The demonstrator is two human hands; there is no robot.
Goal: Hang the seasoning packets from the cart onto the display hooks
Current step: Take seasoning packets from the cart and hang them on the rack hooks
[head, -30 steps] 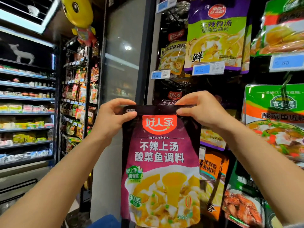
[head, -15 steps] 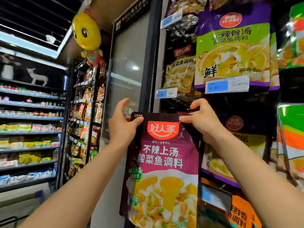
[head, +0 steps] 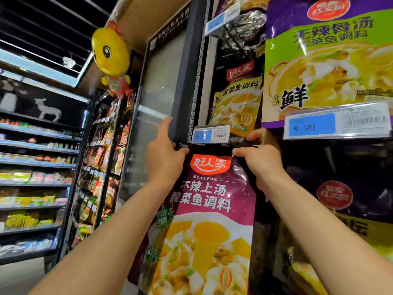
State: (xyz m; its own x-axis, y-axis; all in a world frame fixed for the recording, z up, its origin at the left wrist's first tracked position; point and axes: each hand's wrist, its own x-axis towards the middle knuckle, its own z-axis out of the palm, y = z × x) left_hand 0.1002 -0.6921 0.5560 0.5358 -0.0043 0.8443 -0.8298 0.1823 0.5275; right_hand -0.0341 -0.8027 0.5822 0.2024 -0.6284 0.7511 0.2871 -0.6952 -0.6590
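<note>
a purple seasoning packet (head: 204,209) is pinched at its top corners by the left hand (head: 164,153) and right hand (head: 260,160), just below a price tag (head: 210,135).

Purple seasoning packet (head: 204,209), red logo and yellow soup picture on its face, upright with its black top edge raised just under a blue price tag (head: 210,135) on the display.

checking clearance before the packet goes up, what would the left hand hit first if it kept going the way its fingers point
Probably the dark door frame. The left hand pinches the packet's top corner with fingers pointing up, their tips already overlapping the frame's lower edge beside the price tag. Depth is unclear from this view.
</note>
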